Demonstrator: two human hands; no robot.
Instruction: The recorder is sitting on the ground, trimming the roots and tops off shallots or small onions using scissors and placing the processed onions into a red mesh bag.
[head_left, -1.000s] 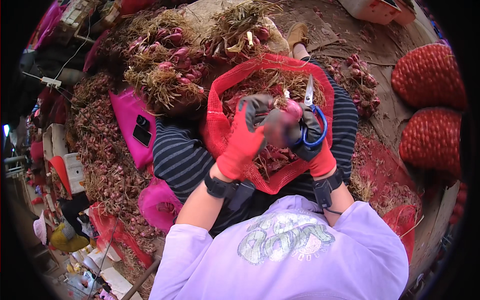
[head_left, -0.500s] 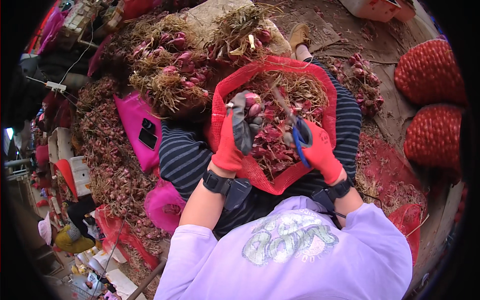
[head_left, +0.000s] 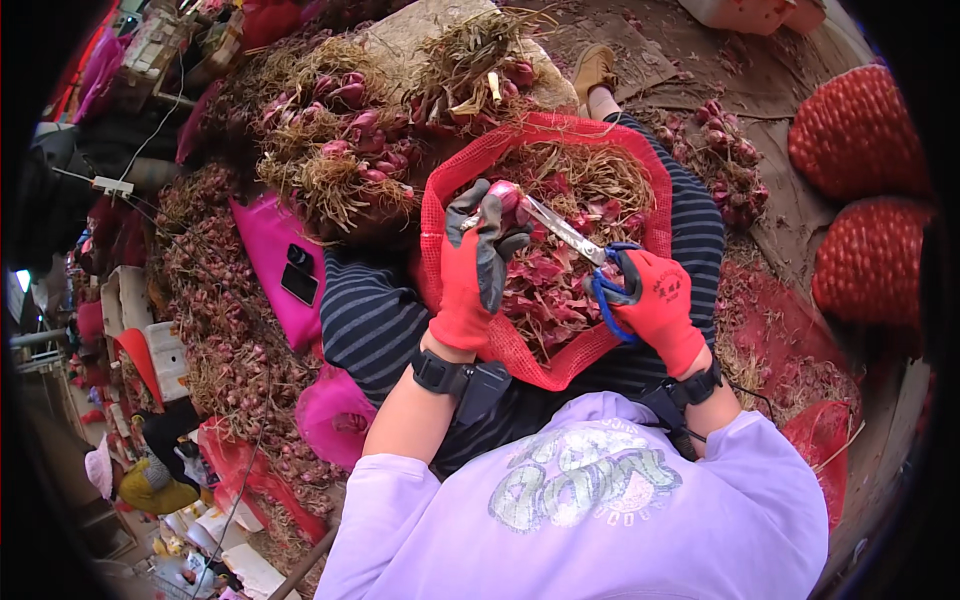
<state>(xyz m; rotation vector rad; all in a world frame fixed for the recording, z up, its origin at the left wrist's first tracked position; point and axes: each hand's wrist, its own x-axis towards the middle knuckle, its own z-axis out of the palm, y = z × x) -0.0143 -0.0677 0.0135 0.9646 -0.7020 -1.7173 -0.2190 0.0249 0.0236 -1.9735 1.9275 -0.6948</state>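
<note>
My left hand [head_left: 476, 255], in a red glove with a grey palm, is closed round a shallot [head_left: 505, 194] whose pinkish bulb shows at the fingertips. My right hand [head_left: 655, 300], gloved the same way, grips a pair of scissors [head_left: 570, 235] by their blue-wrapped handles. The blades point up and left, and their tips touch or nearly touch the shallot. Both hands are over a red mesh bag [head_left: 436, 208], its mouth spread wide between my legs. Inside it lie loose red skins [head_left: 560, 305] and dry straw-like stalks [head_left: 600, 175].
Bundles of shallots with dry stalks [head_left: 345, 150] are heaped beyond the bag. More shallots [head_left: 215, 310] cover the ground at left. A phone [head_left: 299, 282] rests on pink cloth [head_left: 262, 240]. Two filled red sacks [head_left: 865, 135] stand at right. Another person [head_left: 150, 480] is at far left.
The scissors have swung down and left, bringing their blades to the shallot. My left hand has turned, and my right hand has shifted slightly right and down.
</note>
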